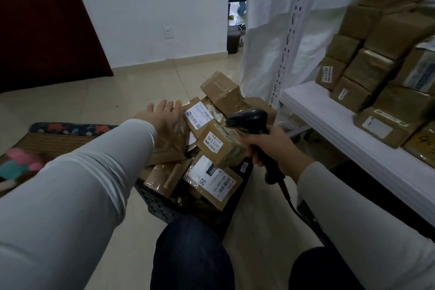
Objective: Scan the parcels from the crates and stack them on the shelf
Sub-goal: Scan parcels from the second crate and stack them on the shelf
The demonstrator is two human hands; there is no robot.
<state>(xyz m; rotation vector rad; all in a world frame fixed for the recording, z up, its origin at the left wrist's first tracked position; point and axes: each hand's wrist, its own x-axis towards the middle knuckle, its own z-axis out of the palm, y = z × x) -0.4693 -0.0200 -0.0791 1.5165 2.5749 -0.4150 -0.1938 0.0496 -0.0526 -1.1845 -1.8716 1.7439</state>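
Observation:
A black crate (160, 205) on the floor in front of my knees is heaped with several brown taped parcels. My left hand (162, 115) reaches over the heap with straight fingers, its palm above a brown padded parcel (171, 146). Beside it lies a labelled parcel (200, 115), and nearer me a small box marked 54-2-221 (216, 146). My right hand (275, 146) grips the handle of a black barcode scanner (251, 120), whose head points left over that small box. Several parcels (376, 73) are stacked on the white shelf (329, 129) at the right.
A perforated white shelf upright (286, 54) stands just behind the crate. A patterned mat (58, 134) lies on the tiled floor at the left. The scanner's cable (294, 205) trails down past my right knee. A dark red door (42, 21) is at the far left.

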